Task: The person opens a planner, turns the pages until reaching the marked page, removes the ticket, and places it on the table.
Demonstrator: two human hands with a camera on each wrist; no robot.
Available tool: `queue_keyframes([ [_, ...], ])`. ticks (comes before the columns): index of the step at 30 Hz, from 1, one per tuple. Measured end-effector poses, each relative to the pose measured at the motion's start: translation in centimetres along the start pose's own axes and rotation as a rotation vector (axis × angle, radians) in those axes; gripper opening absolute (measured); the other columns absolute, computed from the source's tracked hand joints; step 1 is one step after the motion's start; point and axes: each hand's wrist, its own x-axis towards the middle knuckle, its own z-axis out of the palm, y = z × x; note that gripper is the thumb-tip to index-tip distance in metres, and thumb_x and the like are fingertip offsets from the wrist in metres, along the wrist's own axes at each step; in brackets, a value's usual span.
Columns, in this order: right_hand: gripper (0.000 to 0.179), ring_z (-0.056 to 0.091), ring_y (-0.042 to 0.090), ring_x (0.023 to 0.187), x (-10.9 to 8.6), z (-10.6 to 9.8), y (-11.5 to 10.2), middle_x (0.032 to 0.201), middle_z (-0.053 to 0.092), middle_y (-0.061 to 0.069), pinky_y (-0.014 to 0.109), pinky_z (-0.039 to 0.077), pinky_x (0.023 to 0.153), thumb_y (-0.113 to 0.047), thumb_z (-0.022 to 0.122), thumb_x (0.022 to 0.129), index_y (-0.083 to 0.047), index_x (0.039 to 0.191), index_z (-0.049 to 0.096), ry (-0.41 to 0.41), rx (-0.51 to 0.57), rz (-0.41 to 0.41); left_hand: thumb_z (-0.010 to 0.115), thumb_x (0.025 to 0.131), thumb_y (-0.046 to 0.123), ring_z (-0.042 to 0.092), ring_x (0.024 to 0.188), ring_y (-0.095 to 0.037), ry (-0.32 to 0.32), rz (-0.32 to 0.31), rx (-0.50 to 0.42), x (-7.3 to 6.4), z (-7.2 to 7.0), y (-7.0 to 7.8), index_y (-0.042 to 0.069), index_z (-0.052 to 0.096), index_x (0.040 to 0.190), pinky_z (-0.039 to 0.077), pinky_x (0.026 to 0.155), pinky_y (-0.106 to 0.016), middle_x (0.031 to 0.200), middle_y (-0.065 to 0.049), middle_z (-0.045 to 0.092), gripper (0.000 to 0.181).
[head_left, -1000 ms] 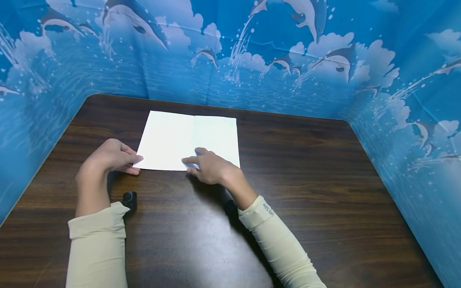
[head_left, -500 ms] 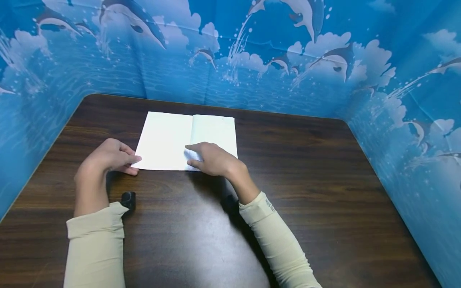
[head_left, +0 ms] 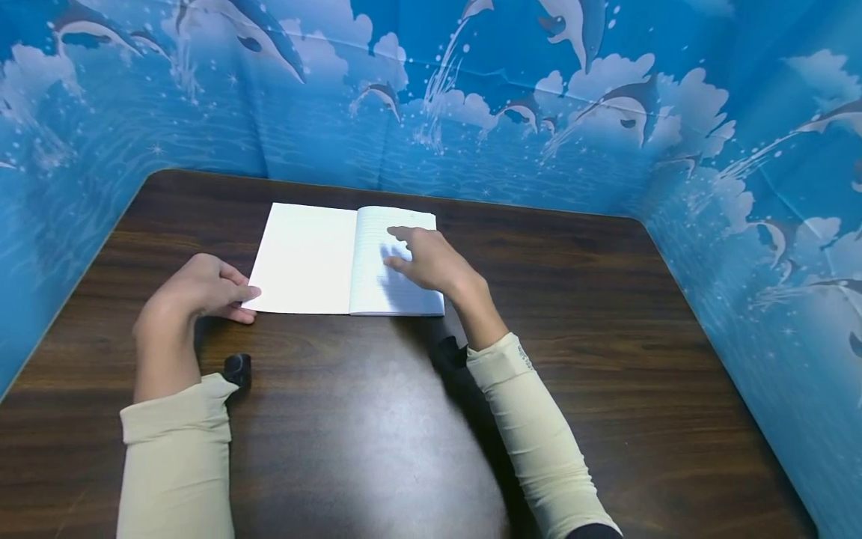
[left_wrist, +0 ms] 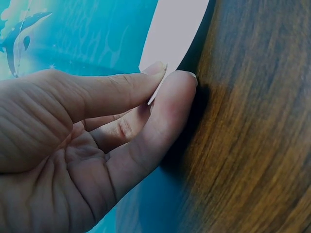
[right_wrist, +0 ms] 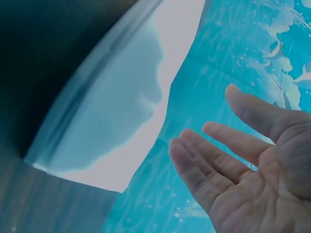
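Observation:
An open notebook (head_left: pixel 306 258) lies on the dark wooden table, its left side plain white and its right page (head_left: pixel 377 288) ruled with lines. My left hand (head_left: pixel 202 292) pinches the lower left corner of the white side between thumb and fingers; the left wrist view shows that corner (left_wrist: pixel 172 34) gripped at the fingertips. Over the ruled page hovers my right hand (head_left: pixel 431 258), fingers extended, its shadow falling on the paper. In the right wrist view the same hand (right_wrist: pixel 243 165) holds nothing, and the notebook (right_wrist: pixel 112 111) shows apart from the fingers.
The brown wood-grain table (head_left: pixel 572 359) reaches back to a blue curtain (head_left: pixel 323 135) printed with dolphins. A small black device (head_left: pixel 238 370) sits at the left wrist by the rolled sleeve (head_left: pixel 178 412).
My right hand has moved from the notebook's fold, up and to the right, over the ruled page, baring the lower fold. My left hand keeps its pinch on the corner.

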Motion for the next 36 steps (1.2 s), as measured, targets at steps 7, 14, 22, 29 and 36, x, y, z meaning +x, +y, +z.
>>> queue_keyframes([
  [7, 0.062, 0.055, 0.027, 0.148, 0.8, -1.2, 1.4, 0.163, 0.054, 0.012, 0.044, 0.050, 0.116, -0.028, 0.067, 0.108, -0.011, 0.164, 0.045, 0.000, 0.011, 0.089, 0.060, 0.109, 0.012, 0.079, 0.071, -0.012, -0.003, -0.011, 0.001, -0.1, 0.0, 0.2, -0.022, 0.041, 0.145, 0.032, 0.122, -0.068, 0.088, -0.011, 0.073, 0.053],
  [14, 0.063, 0.055, 0.028, 0.147, 2.1, -1.7, 2.7, 0.162, 0.054, 0.013, 0.045, 0.051, 0.116, -0.025, 0.069, 0.107, -0.008, 0.163, 0.046, 0.021, 0.048, 0.133, 0.059, 0.110, 0.012, 0.079, 0.071, -0.012, 0.006, -0.006, 0.005, -0.1, 0.0, 0.0, -0.022, 0.043, 0.143, 0.038, 0.120, -0.066, 0.086, -0.010, 0.074, 0.050],
  [22, 0.064, 0.049, 0.030, 0.153, 4.1, -1.5, 3.8, 0.163, 0.053, 0.015, 0.046, 0.045, 0.122, -0.016, 0.073, 0.104, -0.007, 0.162, 0.047, 0.057, 0.043, 0.212, 0.059, 0.110, 0.012, 0.079, 0.072, -0.012, -0.005, 0.000, 0.004, -0.1, 0.1, -0.3, -0.022, 0.044, 0.142, 0.038, 0.120, -0.065, 0.087, -0.010, 0.073, 0.050],
  [29, 0.071, 0.045, 0.030, 0.156, 5.6, -1.1, 4.3, 0.170, 0.045, 0.014, 0.046, 0.043, 0.124, -0.020, 0.075, 0.102, -0.007, 0.164, 0.043, 0.070, 0.024, 0.276, 0.059, 0.110, 0.013, 0.078, 0.071, -0.012, -0.002, 0.013, 0.010, 0.0, 0.1, -0.5, -0.022, 0.045, 0.142, 0.042, 0.117, -0.064, 0.085, -0.009, 0.074, 0.049],
  [36, 0.076, 0.043, 0.030, 0.157, 6.2, -0.5, 5.0, 0.170, 0.043, 0.016, 0.045, 0.038, 0.127, -0.027, 0.073, 0.105, -0.004, 0.167, 0.035, 0.005, -0.070, 0.293, 0.060, 0.110, 0.014, 0.077, 0.073, -0.010, -0.014, 0.047, -0.006, -0.1, -0.2, -0.6, -0.022, 0.045, 0.144, 0.060, 0.100, -0.044, 0.088, -0.007, 0.074, 0.052],
])
